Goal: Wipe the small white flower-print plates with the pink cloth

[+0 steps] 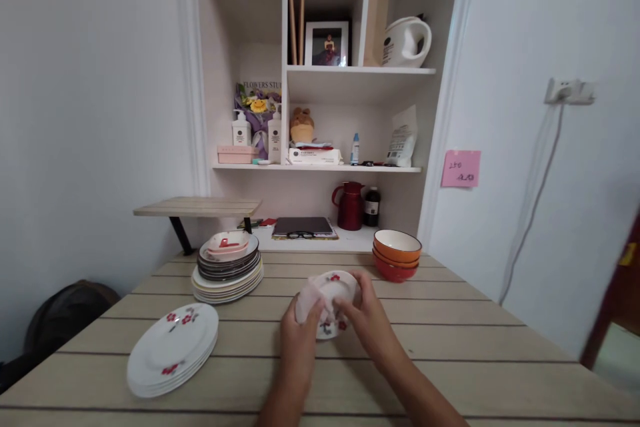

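Holding a small white plate (343, 282) with red flowers just below the middle of the frame, over the wooden tabletop (240, 347). Pinching its right rim in the right hand (367, 313), with thumb over the face and fingers curled round the edge. Pressing a thin pale cloth (307, 301) to the plate's left side with the left hand (300, 325), thumb in front; unable to tell the set of the fingers hidden behind. Can see at lower left a pile of larger white plates (173, 347) with similar red flowers. Beyond it, left of centre, can see a taller stack of plates (225, 283), topped by a pinkish dish (227, 251). Right of centre, can see nested bowls (397, 255), orange above red. Farther up, on the white shelving (350, 169), can make out a red jug (351, 207) beside a dark bottle (371, 205).
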`<state>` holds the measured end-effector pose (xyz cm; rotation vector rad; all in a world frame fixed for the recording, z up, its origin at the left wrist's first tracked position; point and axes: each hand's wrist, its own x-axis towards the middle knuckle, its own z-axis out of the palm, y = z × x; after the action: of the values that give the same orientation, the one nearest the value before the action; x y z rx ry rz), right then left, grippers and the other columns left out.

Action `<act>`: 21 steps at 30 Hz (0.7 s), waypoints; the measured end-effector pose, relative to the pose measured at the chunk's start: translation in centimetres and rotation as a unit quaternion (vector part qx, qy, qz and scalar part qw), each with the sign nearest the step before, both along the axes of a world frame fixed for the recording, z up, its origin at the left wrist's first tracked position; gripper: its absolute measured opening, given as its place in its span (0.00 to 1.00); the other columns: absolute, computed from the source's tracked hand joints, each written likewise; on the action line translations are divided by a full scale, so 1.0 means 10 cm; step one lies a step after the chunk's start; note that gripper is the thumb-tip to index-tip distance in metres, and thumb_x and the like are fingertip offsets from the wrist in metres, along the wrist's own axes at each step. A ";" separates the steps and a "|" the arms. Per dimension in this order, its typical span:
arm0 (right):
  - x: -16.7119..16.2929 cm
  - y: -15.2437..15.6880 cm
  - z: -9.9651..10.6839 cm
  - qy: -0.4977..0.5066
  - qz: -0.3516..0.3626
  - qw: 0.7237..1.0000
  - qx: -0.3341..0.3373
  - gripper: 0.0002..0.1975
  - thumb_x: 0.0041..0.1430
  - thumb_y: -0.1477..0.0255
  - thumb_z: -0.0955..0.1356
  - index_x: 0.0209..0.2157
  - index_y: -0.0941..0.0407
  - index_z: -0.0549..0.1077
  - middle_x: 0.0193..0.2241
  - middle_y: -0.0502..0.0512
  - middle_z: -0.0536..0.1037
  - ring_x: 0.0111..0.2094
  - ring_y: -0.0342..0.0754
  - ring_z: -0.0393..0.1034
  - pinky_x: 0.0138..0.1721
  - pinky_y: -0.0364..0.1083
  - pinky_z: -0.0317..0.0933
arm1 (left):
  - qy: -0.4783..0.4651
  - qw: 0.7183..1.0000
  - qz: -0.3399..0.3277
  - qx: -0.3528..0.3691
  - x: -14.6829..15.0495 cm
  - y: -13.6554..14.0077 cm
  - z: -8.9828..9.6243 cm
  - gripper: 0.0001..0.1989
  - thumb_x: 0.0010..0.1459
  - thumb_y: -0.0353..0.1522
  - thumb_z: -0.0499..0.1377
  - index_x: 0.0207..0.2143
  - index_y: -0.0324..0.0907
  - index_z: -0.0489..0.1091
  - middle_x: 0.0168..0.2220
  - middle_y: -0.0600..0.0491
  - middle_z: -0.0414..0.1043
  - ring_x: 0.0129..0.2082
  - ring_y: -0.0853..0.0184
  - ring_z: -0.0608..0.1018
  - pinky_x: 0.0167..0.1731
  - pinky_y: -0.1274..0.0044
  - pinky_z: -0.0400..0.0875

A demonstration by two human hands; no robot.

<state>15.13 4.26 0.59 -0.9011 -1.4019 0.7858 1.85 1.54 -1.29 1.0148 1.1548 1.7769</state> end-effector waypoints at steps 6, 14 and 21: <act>0.15 -0.01 0.08 -0.229 -0.047 0.958 0.164 0.11 0.56 0.75 0.65 0.41 0.50 0.72 0.40 0.56 0.76 0.42 0.54 0.70 0.44 0.51 0.62 | 0.159 0.977 0.038 0.138 -0.02 0.00 0.03 0.10 0.42 0.29 0.65 0.31 0.44 0.78 0.34 0.48 0.77 0.38 0.57 0.77 0.41 0.72 0.71; 0.12 0.00 0.06 -0.160 -0.019 0.982 0.095 0.10 0.61 0.65 0.64 0.26 0.52 0.64 0.23 0.47 0.66 0.26 0.47 0.61 0.28 0.44 0.54 | 0.052 0.999 0.001 0.011 -0.04 0.01 0.08 0.20 0.42 0.41 0.69 0.37 0.39 0.76 0.27 0.52 0.77 0.25 0.63 0.76 0.26 0.76 0.71; -0.04 -0.01 0.00 0.130 0.055 0.990 -0.020 0.11 0.57 0.60 0.68 0.34 0.53 0.67 0.27 0.46 0.71 0.28 0.45 0.63 0.29 0.43 0.58 | -0.002 1.000 -0.014 -0.012 -0.02 0.00 0.07 0.28 0.42 0.47 0.68 0.40 0.35 0.75 0.31 0.48 0.79 0.29 0.63 0.78 0.29 0.76 0.72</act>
<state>14.76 4.17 0.56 -0.7265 -1.2161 0.9816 1.69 1.58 -0.64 1.0092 1.1504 1.7386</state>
